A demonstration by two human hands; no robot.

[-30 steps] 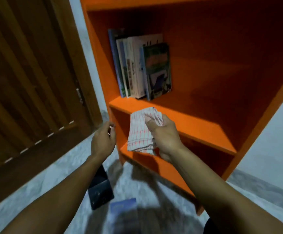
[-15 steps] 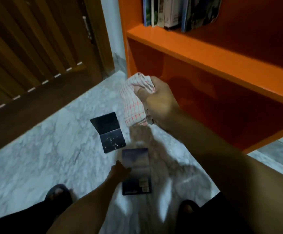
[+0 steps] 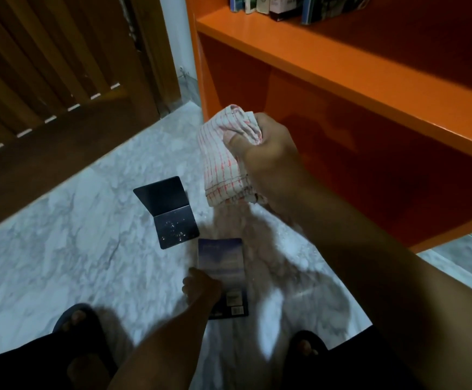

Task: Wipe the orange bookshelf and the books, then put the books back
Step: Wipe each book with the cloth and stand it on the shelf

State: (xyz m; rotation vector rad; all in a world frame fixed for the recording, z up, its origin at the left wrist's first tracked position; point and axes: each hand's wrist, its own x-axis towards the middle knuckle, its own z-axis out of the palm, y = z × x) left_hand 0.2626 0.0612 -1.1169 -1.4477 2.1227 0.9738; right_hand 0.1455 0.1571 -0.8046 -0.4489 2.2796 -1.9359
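While our left hand (image 3: 202, 285) reaches down to the blue book (image 3: 223, 274) lying flat on the marble floor (image 3: 68, 249), we judge the step in hand to be picking that book up for wiping. The hand lies on the book's left edge, but the blur hides whether the fingers have curled under it, so we cannot tell if it is gripped. To do this well, we should slide the fingertips beneath the long edge, lift the book level, and bring it up to the checked cloth (image 3: 223, 161) instead of stooping the cloth to the floor. Our right hand (image 3: 265, 161) holds that cloth bunched in a closed fist, thumb pressed over the folds, in front of the lower compartment of the orange bookshelf (image 3: 341, 68). Just beyond the blue book's far left corner, a dark bent bookend (image 3: 170, 212) rests on the floor, apart from it. The other books (image 3: 294, 7) stand at the left end of the shelf above.

Against the frame half a second ago, our left hand has come further onto the book's edge, and the view has dipped slightly; the cloth hand sits much as before. A second ago the left hand was up beside the shelf.
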